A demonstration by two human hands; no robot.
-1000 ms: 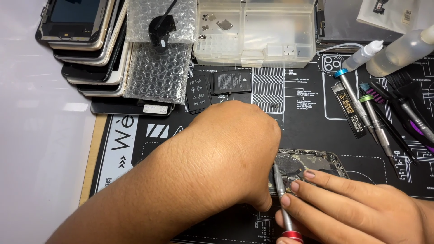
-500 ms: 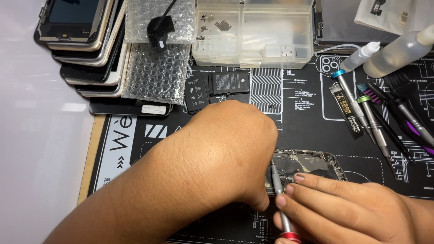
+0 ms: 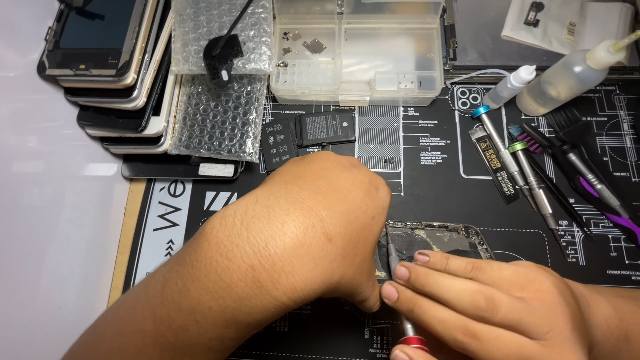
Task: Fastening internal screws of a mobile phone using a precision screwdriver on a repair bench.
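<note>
Little has changed since the earlier frame: both hands stay put over the opened phone (image 3: 437, 241) on the bench's black mat (image 3: 427, 180). The left hand (image 3: 313, 227) lies curled on the phone's left end, its grip hidden. The right hand (image 3: 493, 303) pinches a screwdriver (image 3: 398, 280), tip on the phone.

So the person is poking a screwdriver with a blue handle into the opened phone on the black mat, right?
Not quite. The screwdriver in the right hand has a red handle end, not blue, as the head view shows. The rest holds: its tip goes into the opened phone on the black mat, while the left hand rests over the phone's left part.
</note>
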